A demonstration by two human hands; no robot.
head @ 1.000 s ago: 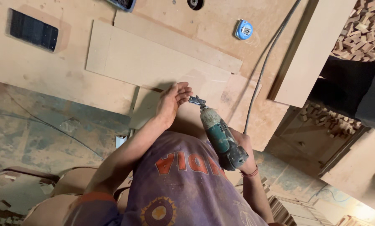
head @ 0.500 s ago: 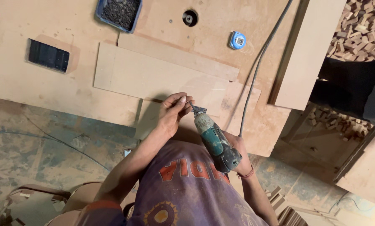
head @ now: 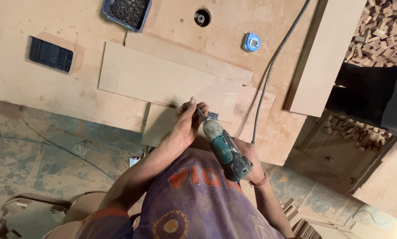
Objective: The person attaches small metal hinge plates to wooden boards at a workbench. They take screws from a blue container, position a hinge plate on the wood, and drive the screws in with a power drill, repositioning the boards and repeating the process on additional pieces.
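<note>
My right hand (head: 250, 156) grips a teal corded power drill (head: 225, 149), its bit pointing down at a small metal hinge (head: 212, 116) on the edge of a flat wooden board (head: 163, 82). My left hand (head: 188, 123) pinches the bit or a screw near the drill tip, right beside the hinge. The board lies on a large plywood worktable (head: 52, 95), with a second, smaller panel (head: 163, 126) under my left hand.
A blue tray of dark screws (head: 127, 11) stands at the table's far edge, a black rectangular object (head: 50, 55) to the left and a blue tape measure (head: 251, 42) to the right. A grey cable (head: 273, 62) crosses the table. Wood offcuts (head: 382, 31) pile up at right.
The view has shifted so the table sits lower in frame. The drill tip and my left hand have settled on the hinge at the board's edge.
</note>
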